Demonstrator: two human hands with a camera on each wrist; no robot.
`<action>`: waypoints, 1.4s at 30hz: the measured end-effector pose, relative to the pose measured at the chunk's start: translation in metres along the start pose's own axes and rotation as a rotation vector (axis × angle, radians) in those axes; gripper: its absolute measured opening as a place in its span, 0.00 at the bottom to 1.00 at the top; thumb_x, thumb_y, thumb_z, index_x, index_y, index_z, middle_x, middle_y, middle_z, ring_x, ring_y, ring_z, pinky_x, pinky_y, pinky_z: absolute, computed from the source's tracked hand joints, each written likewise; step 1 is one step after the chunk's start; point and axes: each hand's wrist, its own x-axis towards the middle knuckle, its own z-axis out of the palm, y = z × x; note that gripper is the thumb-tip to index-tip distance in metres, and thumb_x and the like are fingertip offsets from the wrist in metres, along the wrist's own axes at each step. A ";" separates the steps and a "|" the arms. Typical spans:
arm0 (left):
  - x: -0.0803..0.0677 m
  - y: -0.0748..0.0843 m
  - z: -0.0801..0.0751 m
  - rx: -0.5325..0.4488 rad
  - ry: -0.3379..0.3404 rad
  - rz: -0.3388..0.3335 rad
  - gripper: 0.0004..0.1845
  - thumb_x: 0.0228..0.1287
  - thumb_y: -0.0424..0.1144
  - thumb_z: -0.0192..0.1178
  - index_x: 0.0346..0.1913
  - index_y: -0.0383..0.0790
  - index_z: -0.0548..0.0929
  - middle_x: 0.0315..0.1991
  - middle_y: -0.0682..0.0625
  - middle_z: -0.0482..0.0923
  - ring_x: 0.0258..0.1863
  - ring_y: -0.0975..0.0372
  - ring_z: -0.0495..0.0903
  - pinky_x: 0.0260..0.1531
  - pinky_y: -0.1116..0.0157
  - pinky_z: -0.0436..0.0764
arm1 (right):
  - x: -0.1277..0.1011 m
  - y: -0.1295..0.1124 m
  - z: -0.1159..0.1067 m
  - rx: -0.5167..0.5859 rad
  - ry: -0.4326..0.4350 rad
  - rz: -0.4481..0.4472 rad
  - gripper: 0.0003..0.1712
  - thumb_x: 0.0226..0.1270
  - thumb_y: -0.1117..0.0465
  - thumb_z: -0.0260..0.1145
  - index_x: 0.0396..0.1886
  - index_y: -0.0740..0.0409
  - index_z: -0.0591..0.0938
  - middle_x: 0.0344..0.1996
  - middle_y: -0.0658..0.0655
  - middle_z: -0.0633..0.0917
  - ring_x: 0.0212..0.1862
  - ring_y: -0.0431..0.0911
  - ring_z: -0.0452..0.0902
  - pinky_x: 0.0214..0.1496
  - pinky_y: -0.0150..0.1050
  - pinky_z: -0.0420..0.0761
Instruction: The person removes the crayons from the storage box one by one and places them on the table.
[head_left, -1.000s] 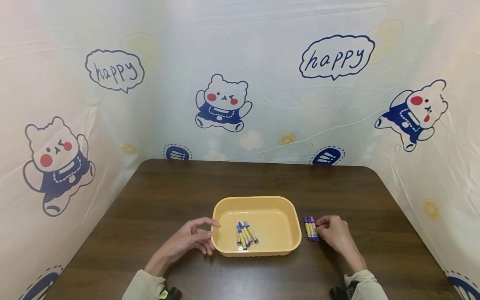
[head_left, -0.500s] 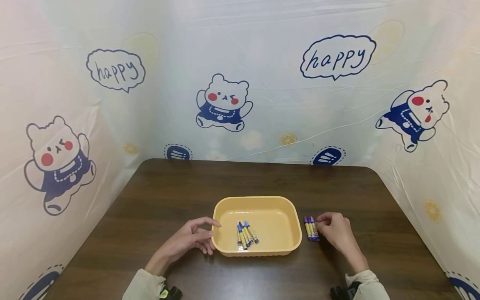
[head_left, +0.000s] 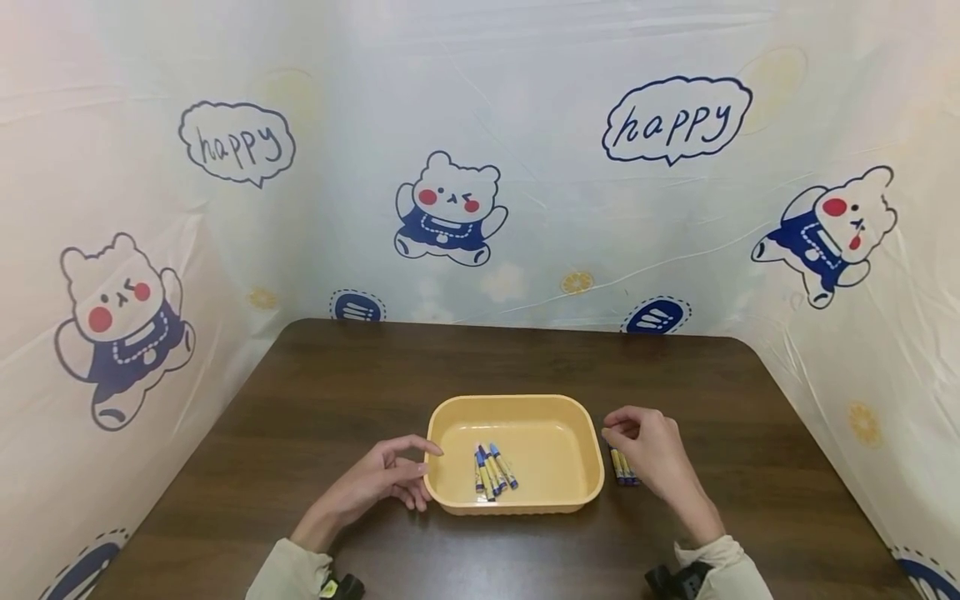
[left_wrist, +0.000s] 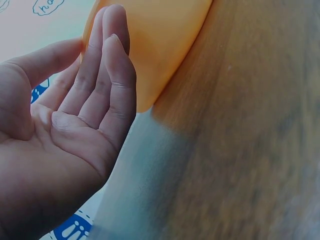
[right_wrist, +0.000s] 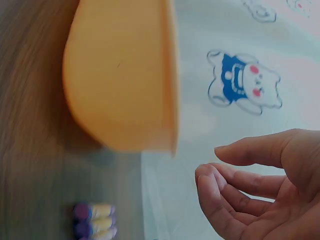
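Note:
A yellow plastic tray (head_left: 536,408) stands on the table, with several crayons (head_left: 495,468) in a loose bunch on its floor. My left hand (head_left: 378,471) holds the tray's left rim, one finger reaching over it. In the left wrist view more fingers (left_wrist: 117,75) lie along the tray's outer wall. Right of the tray, a short row of yellow-wrapped crayons (head_left: 622,469) lies side by side, their far ends hidden by my right hand (head_left: 656,454). In the right wrist view the right hand's thumb and fingertips are apart, nothing between them.
The dark wooden table (head_left: 360,367) extends around the tray. A pale printed curtain (head_left: 540,208) with bears and "happy" bubbles surrounds it at the back and both sides.
My right hand has moved left and slightly farther from me, from the crayons' right side to over their far ends. The left hand stays on the tray.

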 end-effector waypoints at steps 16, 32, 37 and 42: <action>0.000 -0.003 -0.001 -0.006 0.006 -0.017 0.21 0.76 0.31 0.51 0.66 0.26 0.68 0.33 0.35 0.86 0.29 0.55 0.87 0.30 0.60 0.85 | 0.005 -0.039 0.033 0.075 -0.047 -0.064 0.05 0.59 0.68 0.71 0.35 0.62 0.87 0.26 0.51 0.83 0.30 0.42 0.77 0.32 0.33 0.80; 0.000 -0.002 0.000 0.006 0.017 -0.015 0.20 0.76 0.32 0.52 0.66 0.27 0.68 0.34 0.34 0.86 0.28 0.55 0.86 0.30 0.60 0.85 | 0.014 -0.066 0.075 0.095 -0.163 -0.178 0.04 0.59 0.69 0.72 0.34 0.62 0.86 0.26 0.49 0.82 0.29 0.40 0.75 0.33 0.33 0.78; 0.001 -0.002 0.001 0.009 0.014 -0.012 0.20 0.76 0.32 0.52 0.66 0.27 0.69 0.34 0.34 0.86 0.28 0.55 0.86 0.30 0.60 0.85 | 0.014 -0.064 0.087 0.104 -0.183 -0.244 0.03 0.57 0.71 0.71 0.32 0.64 0.86 0.24 0.50 0.83 0.29 0.39 0.76 0.32 0.31 0.78; 0.000 -0.001 0.001 0.005 0.004 0.001 0.20 0.76 0.30 0.51 0.66 0.26 0.68 0.33 0.33 0.85 0.28 0.54 0.86 0.29 0.60 0.85 | 0.015 -0.059 0.100 0.101 -0.184 -0.279 0.03 0.54 0.72 0.71 0.29 0.66 0.85 0.22 0.50 0.83 0.27 0.37 0.75 0.30 0.30 0.77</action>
